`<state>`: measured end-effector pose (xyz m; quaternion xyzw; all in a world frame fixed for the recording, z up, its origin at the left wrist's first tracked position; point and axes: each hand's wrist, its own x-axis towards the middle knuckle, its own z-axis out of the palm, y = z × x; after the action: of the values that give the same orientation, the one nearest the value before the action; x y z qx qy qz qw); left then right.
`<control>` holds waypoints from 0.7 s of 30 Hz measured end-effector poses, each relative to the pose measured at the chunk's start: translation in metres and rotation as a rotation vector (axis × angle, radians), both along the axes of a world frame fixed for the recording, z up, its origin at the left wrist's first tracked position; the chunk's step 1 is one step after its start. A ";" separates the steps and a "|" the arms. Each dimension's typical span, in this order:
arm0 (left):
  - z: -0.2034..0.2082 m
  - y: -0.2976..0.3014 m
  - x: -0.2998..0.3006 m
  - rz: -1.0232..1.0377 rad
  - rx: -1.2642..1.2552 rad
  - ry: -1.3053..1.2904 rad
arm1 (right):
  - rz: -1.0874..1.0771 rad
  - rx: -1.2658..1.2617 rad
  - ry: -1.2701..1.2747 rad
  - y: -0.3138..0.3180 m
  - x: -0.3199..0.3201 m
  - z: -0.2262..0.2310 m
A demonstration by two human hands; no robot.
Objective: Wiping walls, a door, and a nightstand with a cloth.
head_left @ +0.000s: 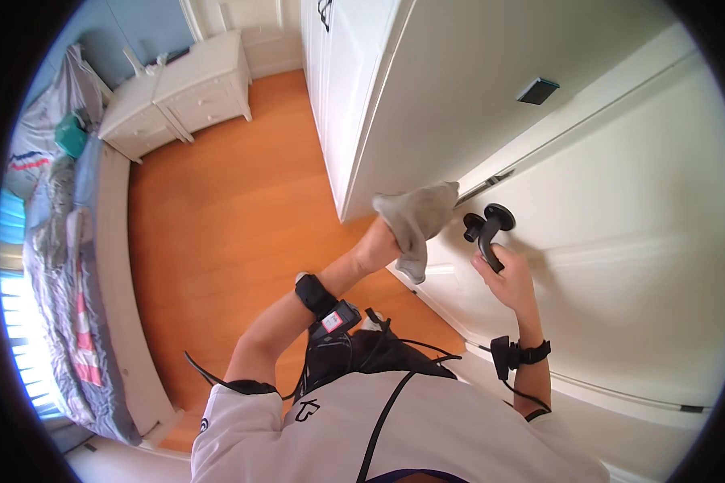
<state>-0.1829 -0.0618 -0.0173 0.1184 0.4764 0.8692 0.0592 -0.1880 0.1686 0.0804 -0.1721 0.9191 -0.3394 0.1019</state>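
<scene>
A grey cloth (423,216) drapes over my left hand (381,244), which is closed on it; most of the fingers are hidden beneath. The cloth is up by the latch edge of a white door (620,233), near the metal latch strip (485,188); whether it touches the edge I cannot tell. My right hand (509,278) is wrapped round the curved black door handle (488,235). Beside the handle's round plate, a small black knob (473,225) sticks out from the door.
A white wardrobe (354,88) stands ahead, next to a pale wall with a dark switch (538,91). To the left are a bed (64,282) with rumpled bedding and white drawer cabinets (201,97) on an orange wooden floor (225,217). Black cables (387,394) hang across my body.
</scene>
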 end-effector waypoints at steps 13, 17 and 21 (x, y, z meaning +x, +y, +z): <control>0.058 -0.054 0.100 0.025 0.221 -0.182 | 0.112 -0.366 0.618 -0.047 0.059 0.023; 0.039 -0.088 0.111 0.099 -0.189 -0.012 | 0.056 -0.677 -0.120 -0.094 0.068 -0.028; 0.068 -0.130 0.128 0.054 -0.022 -0.023 | 0.007 -0.887 -0.388 -0.148 0.080 -0.036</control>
<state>-0.0550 -0.1921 0.0503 0.0946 0.4881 0.8666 0.0425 -0.1082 0.0209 0.0445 -0.1356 0.6492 -0.7240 0.1895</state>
